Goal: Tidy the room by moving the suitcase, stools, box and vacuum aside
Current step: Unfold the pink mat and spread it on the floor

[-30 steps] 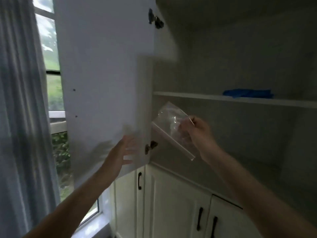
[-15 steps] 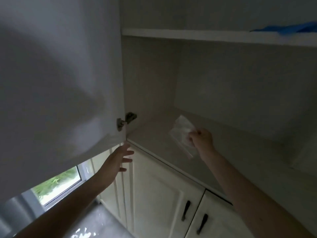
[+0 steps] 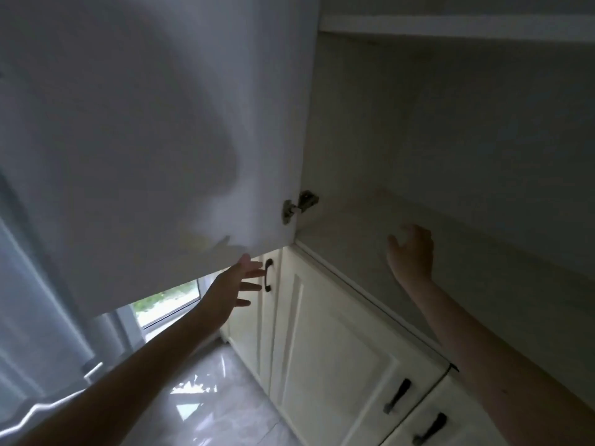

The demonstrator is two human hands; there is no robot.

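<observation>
Glossy floor tiles (image 3: pixel 222 410), metal hinge (image 3: pixel 297 207)

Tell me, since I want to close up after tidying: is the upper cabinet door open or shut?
Open. The upper cabinet door is swung out on its hinge, exposing the cabinet's bottom shelf.

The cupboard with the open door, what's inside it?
Inside the cupboard only the right hand shows, fingers loosely curled above the bare bottom board. Its palm hides the spot right under it. The shelf top is out of sight.
</observation>
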